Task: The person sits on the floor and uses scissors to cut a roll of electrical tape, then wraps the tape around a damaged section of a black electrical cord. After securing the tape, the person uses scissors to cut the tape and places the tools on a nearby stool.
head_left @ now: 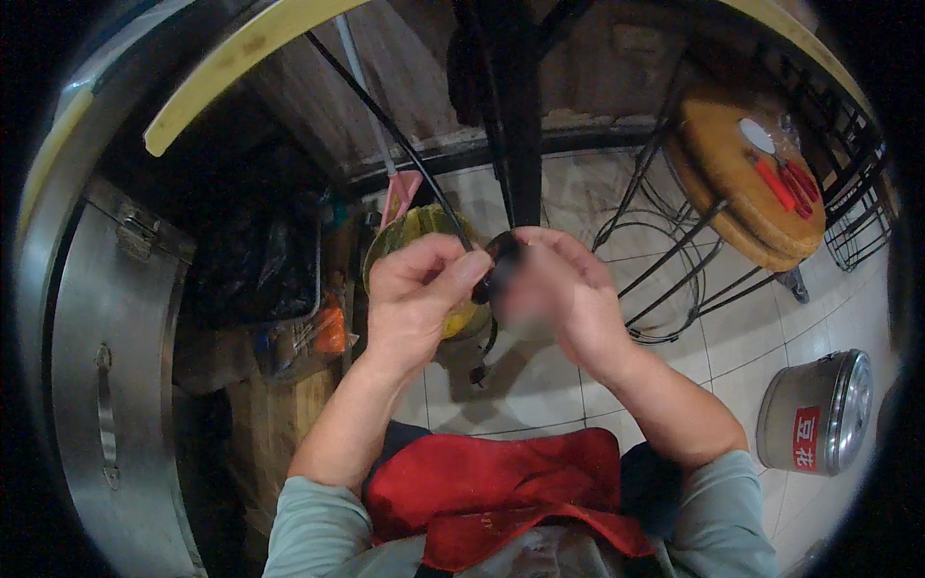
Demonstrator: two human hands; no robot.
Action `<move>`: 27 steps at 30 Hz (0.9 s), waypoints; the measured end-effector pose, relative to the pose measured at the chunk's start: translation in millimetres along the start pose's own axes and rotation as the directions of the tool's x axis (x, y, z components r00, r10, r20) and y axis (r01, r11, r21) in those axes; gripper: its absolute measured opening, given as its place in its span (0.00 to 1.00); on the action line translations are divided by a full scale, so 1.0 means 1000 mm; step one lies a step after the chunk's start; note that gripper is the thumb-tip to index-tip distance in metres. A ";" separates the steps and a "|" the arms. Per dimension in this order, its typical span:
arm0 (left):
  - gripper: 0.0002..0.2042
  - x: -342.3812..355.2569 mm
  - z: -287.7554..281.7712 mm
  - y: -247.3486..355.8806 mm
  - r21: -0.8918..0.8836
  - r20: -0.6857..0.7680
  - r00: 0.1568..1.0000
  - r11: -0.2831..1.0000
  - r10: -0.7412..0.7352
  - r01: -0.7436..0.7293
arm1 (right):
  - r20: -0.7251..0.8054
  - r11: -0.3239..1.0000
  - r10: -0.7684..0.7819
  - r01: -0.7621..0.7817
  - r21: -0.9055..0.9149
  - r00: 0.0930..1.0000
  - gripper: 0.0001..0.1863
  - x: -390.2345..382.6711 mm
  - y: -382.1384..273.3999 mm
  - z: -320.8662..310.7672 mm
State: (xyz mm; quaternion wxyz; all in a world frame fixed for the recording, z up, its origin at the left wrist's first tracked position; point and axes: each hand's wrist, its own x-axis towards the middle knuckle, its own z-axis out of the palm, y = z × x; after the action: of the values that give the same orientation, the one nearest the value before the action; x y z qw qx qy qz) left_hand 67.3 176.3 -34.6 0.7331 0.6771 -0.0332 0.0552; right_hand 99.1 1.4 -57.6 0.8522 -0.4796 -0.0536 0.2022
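Both my hands are raised in front of my body, close together at the middle of the view. Between them is a small black rounded piece with thin black cords running up from it, and a loose end hanging below. My left hand pinches a black cord and the left side of the piece between thumb and fingers. My right hand is curled round the piece from the other side; a blurred patch covers part of its thumb and fingers. The exact kind of the black piece cannot be made out.
On the right, a stool with round wooden seats carries red-handled scissors. A lidded metal pot stands on the tiled floor. Beyond my hands are a pink dustpan and a yellow-green bucket. A steel cabinet stands left.
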 end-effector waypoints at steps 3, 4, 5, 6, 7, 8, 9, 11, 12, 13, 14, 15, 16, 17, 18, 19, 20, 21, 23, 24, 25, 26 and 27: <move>0.05 0.009 0.004 -0.010 0.111 -0.002 0.984 0.978 0.176 -0.175 | 0.146 0.948 -0.276 0.294 -0.121 0.950 0.37 -0.010 0.022 0.000; 0.04 0.011 0.004 -0.010 0.110 0.025 0.976 0.969 0.218 -0.219 | 0.135 0.923 -0.302 0.325 -0.207 0.944 0.41 -0.014 0.024 0.001; 0.04 0.013 0.006 -0.009 0.105 0.053 0.964 0.959 0.260 -0.264 | 0.125 0.888 -0.330 0.353 -0.295 0.936 0.45 -0.017 0.024 0.003; 0.04 0.014 0.006 -0.009 0.114 0.076 0.951 0.945 0.301 -0.308 | 0.118 0.846 -0.358 0.375 -0.380 0.926 0.49 -0.019 0.025 0.004; 0.04 0.017 0.006 -0.009 0.122 0.099 0.935 0.929 0.340 -0.351 | 0.120 0.792 -0.428 0.435 -0.428 0.896 0.49 -0.019 0.027 0.003; 0.04 0.018 0.004 -0.009 0.151 0.116 0.918 0.907 0.378 -0.393 | 0.144 0.743 -0.449 0.457 -0.489 0.882 0.44 -0.019 0.025 0.005; 0.04 0.018 0.003 -0.009 0.142 0.130 0.913 0.904 0.386 -0.402 | 0.169 0.688 -0.467 0.477 -0.546 0.868 0.40 -0.019 0.021 0.007; 0.04 0.020 0.001 -0.009 0.080 0.159 0.914 0.918 0.373 -0.389 | 0.207 0.719 -0.395 0.442 -0.536 0.895 0.30 -0.017 0.021 0.004; 0.05 0.021 0.000 -0.010 0.028 0.175 0.919 0.931 0.354 -0.364 | 0.226 0.798 -0.304 0.377 -0.469 0.925 0.25 -0.013 0.025 -0.004; 0.05 0.022 -0.001 -0.011 0.002 0.204 0.920 0.939 0.335 -0.343 | 0.252 0.865 -0.212 0.301 -0.401 0.944 0.20 -0.012 0.027 -0.009; 0.04 0.024 -0.004 -0.013 -0.021 0.230 0.921 0.948 0.315 -0.319 | 0.258 0.916 -0.126 0.213 -0.341 0.958 0.17 -0.012 0.024 -0.010; 0.04 0.025 -0.006 -0.015 -0.043 0.256 0.920 0.955 0.295 -0.295 | 0.271 0.953 -0.041 0.119 -0.279 0.962 0.13 -0.014 0.019 -0.009; 0.04 0.023 -0.005 -0.016 -0.050 0.222 0.941 0.967 0.256 -0.251 | 0.288 0.976 0.044 0.021 -0.218 0.957 0.11 -0.014 0.017 -0.009; 0.04 0.020 -0.003 -0.017 -0.063 0.190 0.958 0.976 0.215 -0.207 | 0.269 0.961 0.008 0.066 -0.267 0.963 0.11 -0.015 0.017 -0.010; 0.04 0.018 -0.002 -0.019 -0.076 0.159 0.972 0.984 0.173 -0.162 | 0.251 0.942 -0.029 0.110 -0.317 0.968 0.11 -0.016 0.018 -0.012; 0.04 0.017 -0.002 -0.017 -0.044 0.139 0.981 0.990 0.135 -0.130 | 0.235 0.918 -0.067 0.152 -0.367 0.970 0.11 -0.016 0.018 -0.013; 0.04 0.016 -0.002 -0.015 -0.010 0.116 0.988 0.995 0.098 -0.098 | 0.233 0.740 -0.358 0.427 -0.520 0.904 0.11 -0.013 0.019 -0.016; 0.04 0.016 -0.002 -0.014 0.022 0.093 0.994 0.998 0.061 -0.064 | 0.282 0.456 -0.605 0.614 -0.644 0.745 0.11 -0.008 0.018 -0.019; 0.04 0.015 0.002 -0.016 0.060 0.060 0.994 0.993 0.097 -0.100 | 0.387 0.154 -0.721 0.677 -0.720 0.575 0.13 -0.012 0.015 -0.016; 0.05 0.014 0.003 -0.018 0.080 0.043 0.993 0.990 0.113 -0.116 | 0.397 0.197 -0.665 0.662 -0.724 0.632 0.15 -0.026 0.010 -0.009; 0.05 0.013 0.002 -0.017 0.087 0.028 0.995 0.991 0.097 -0.099 | 0.407 0.238 -0.605 0.643 -0.728 0.685 0.16 -0.035 0.010 -0.003; 0.05 0.012 0.003 -0.016 0.089 0.022 0.996 0.993 0.082 -0.083 | 0.344 0.332 -0.537 0.568 -0.753 0.770 0.17 -0.038 0.014 0.000; 0.05 0.012 0.005 -0.016 0.092 0.015 0.998 0.993 0.066 -0.067 | 0.279 0.418 -0.459 0.483 -0.769 0.843 0.18 -0.038 0.021 0.005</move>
State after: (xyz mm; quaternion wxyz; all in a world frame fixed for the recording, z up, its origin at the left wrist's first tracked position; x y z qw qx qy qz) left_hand 81.1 170.8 -48.1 0.6984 0.7092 -0.0575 0.0773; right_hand 56.6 -0.3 -69.1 0.5524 -0.7792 -0.2833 -0.0867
